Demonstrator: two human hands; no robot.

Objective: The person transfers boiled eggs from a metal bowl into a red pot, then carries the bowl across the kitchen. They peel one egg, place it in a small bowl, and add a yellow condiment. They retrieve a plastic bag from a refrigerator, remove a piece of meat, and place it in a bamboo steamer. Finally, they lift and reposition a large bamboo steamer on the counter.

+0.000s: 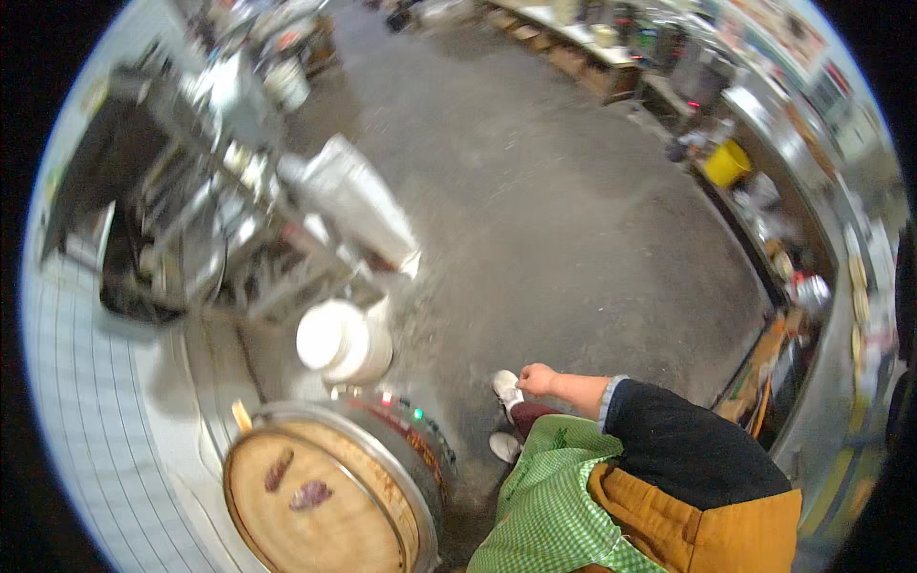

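Observation:
My right hand [536,379] hangs low over my white shoes, its fingers curled with nothing visible in them; it touches nothing that I can see. My left hand is out of view. Before me at the lower left stands a large round metal vessel [428,526] with small red and green lights on its side. On its top, a round, pale tan lid or tray [322,533] bears two purplish, elongated pieces [279,470], [311,495], too blurred to name. I wear a green checked apron [555,512] with an orange-brown cloth part.
A white bucket [369,351] stands beyond the vessel. Metal racks or equipment [265,279] and a whitish sack [358,193] are at the left. Along the right runs a long counter [774,125] with a yellow container [727,163] below. Grey floor [537,215] lies between.

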